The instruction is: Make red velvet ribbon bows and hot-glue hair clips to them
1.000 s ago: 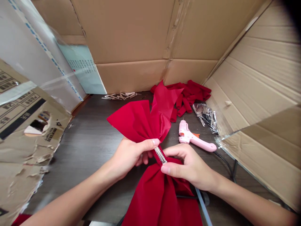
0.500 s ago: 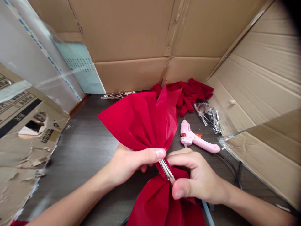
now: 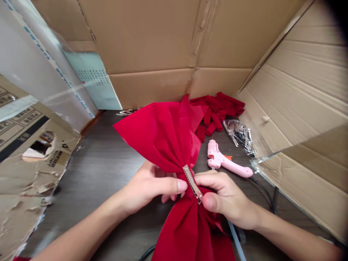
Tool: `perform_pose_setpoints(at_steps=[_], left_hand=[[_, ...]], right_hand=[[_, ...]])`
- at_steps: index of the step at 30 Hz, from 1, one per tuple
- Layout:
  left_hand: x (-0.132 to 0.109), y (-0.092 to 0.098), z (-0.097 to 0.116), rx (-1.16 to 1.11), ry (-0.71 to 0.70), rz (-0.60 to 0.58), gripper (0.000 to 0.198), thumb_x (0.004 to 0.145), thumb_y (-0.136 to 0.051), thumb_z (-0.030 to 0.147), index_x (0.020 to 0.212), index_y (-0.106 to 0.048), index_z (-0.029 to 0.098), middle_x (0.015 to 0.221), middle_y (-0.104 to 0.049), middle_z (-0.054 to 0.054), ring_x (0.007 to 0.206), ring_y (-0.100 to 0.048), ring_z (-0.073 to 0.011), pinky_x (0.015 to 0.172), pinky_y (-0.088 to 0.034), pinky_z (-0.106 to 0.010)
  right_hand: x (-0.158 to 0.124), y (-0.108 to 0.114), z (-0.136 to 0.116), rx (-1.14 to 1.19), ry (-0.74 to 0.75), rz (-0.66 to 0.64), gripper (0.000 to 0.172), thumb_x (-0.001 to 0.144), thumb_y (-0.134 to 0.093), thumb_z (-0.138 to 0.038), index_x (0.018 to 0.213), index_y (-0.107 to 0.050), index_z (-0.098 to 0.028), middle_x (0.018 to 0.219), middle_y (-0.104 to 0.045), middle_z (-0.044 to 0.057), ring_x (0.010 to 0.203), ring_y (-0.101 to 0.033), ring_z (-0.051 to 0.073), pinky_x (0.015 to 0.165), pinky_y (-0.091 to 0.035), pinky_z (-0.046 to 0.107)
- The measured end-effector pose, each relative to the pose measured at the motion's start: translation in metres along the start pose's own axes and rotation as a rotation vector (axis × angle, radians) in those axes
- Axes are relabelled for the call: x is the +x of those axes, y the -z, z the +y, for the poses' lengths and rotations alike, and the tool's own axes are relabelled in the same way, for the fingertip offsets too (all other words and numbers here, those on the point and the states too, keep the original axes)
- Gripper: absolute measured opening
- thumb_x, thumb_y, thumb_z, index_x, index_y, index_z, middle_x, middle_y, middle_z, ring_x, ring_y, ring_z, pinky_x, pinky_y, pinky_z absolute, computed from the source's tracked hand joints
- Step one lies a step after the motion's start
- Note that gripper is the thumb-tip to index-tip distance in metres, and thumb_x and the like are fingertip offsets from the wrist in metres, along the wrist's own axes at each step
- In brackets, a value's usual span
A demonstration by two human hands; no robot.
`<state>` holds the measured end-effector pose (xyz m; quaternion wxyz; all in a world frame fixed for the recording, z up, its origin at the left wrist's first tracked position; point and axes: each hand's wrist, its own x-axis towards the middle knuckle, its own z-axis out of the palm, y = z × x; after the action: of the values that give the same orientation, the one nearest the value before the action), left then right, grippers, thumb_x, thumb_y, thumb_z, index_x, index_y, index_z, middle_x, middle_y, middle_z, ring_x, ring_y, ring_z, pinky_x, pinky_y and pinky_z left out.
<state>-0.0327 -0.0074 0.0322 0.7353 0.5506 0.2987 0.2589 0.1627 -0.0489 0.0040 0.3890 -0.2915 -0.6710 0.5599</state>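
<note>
Underlying red fabric point(image 3: 163, 137): desk point(image 3: 89, 181) (probably laminate)

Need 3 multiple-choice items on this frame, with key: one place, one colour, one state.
1. Where is the glue gun?
A) Under the bow
B) On the table, right of the bow
C) Hanging on the cardboard wall

2. What colour is the pile of fabric strips?
A) Red
B) Blue
C) White

3. What state is the metal clip in?
A) Lying loose on the table
B) Buried in the strips
C) On the bow's gathered middle, between the left hand and right hand

Key:
1 B: the gun lies on the table, right of the bow.
2 A: the strips show red.
3 C: the clip sits on the bow's gathered middle, with the hands on either side.
</note>
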Motion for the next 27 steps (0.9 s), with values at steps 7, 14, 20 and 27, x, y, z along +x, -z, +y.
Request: perform_pose_setpoints(at_steps=[7, 14, 20, 27], left_hand=[[0.0014, 0.0022, -0.0031, 0.038, 0.0, 0.001, 0.03, 0.069, -0.08, 0.034, 0.08, -0.064, 0.011, 0.063, -0.058, -0.001, 0.052, -0.048, -0.0074, 0.044, -0.036, -0.017], [0.0024, 0.0028, -0.0033, 0.07, -0.007, -0.013, 0.029, 0.069, -0.081, 0.034, 0.076, -0.065, 0.011, 0.061, -0.059, -0.001, 0.052, -0.048, -0.0076, 0.045, -0.035, -0.018], [0.0005, 0.0017, -0.0005, 0.037, -0.038, -0.014, 0.026, 0.066, -0.083, 0.026, 0.078, -0.063, 0.013, 0.063, -0.058, 0.003, 0.056, -0.047, -0.0076, 0.052, -0.038, -0.018], [-0.0022, -0.003, 0.0037, -0.02, -0.06, -0.026, 0.033, 0.062, -0.083, 0.019, 0.09, -0.066, 0.016, 0.086, -0.066, -0.002, 0.08, -0.059, -0.0165, 0.075, -0.047, -0.026]], right_hand=[[0.0004, 0.0009, 0.0043, 0.039, 0.012, -0.015, 0.058, 0.089, -0.051, -0.066, 0.09, -0.078, -0.014, 0.084, -0.071, 0.01, 0.089, -0.067, 0.024, 0.087, -0.051, 0.036], [-0.002, 0.0011, 0.0059, -0.067, 0.011, 0.012, 0.066, 0.089, -0.045, -0.072, 0.081, -0.073, -0.013, 0.07, -0.063, 0.007, 0.072, -0.06, 0.02, 0.075, -0.051, 0.033], [-0.003, 0.0004, 0.0033, -0.161, 0.057, 0.034, 0.065, 0.091, -0.041, -0.071, 0.069, -0.062, -0.014, 0.062, -0.046, 0.001, 0.058, -0.042, 0.013, 0.057, -0.037, 0.026], [-0.0038, 0.0002, 0.0036, -0.15, 0.058, 0.006, 0.062, 0.091, -0.044, -0.07, 0.07, -0.061, -0.014, 0.062, -0.044, -0.001, 0.057, -0.04, 0.011, 0.055, -0.03, 0.026]])
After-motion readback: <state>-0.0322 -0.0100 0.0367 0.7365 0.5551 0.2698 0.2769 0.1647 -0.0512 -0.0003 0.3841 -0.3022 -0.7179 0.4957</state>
